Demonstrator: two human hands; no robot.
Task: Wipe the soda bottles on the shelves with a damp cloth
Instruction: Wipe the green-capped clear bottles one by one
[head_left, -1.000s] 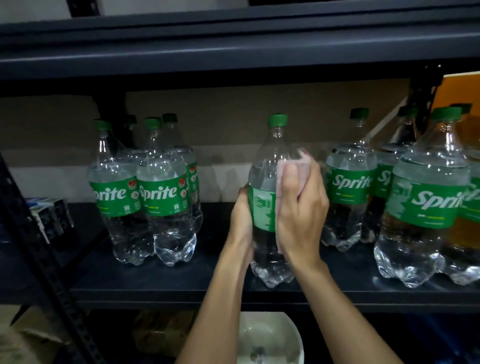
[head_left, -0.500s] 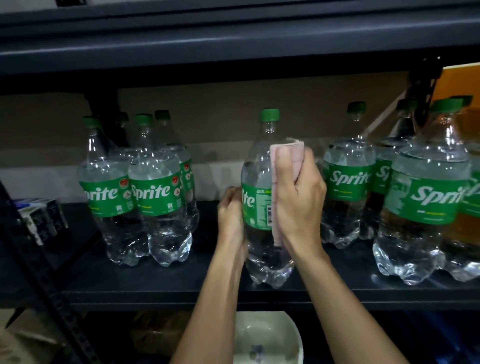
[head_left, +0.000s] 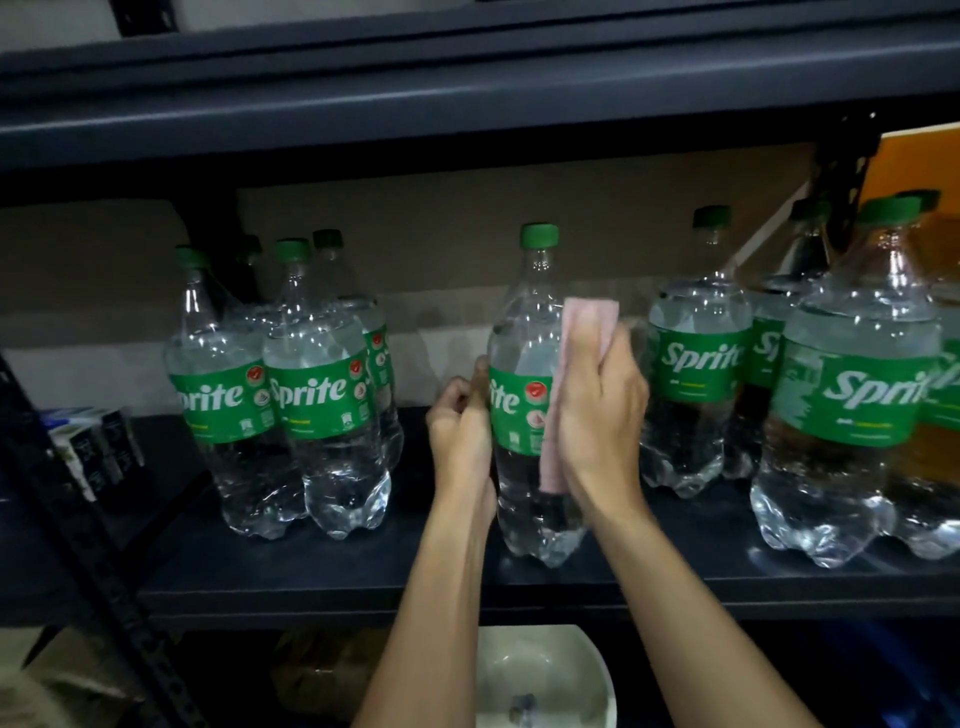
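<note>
A clear Sprite bottle (head_left: 522, 374) with a green cap and label stands upright in the middle of the dark shelf (head_left: 363, 577). My left hand (head_left: 460, 431) grips its left side at the label. My right hand (head_left: 597, 415) holds a pink cloth (head_left: 571, 338) pressed against the bottle's right side, from shoulder down past the label. Several more Sprite bottles stand in a group at the left (head_left: 317, 395) and another at the right (head_left: 847, 400).
A dark shelf board (head_left: 467, 98) hangs low overhead. A slanted perforated metal post (head_left: 78, 545) crosses the lower left. Small boxes (head_left: 88, 447) sit at the shelf's left end. A white bowl (head_left: 540, 675) lies below the shelf. An orange item (head_left: 919, 166) stands at the far right.
The bottle has turned under my hands, its label now showing more of the logo. My left hand shifted around its left side, and the cloth rose toward the bottle's shoulder.
</note>
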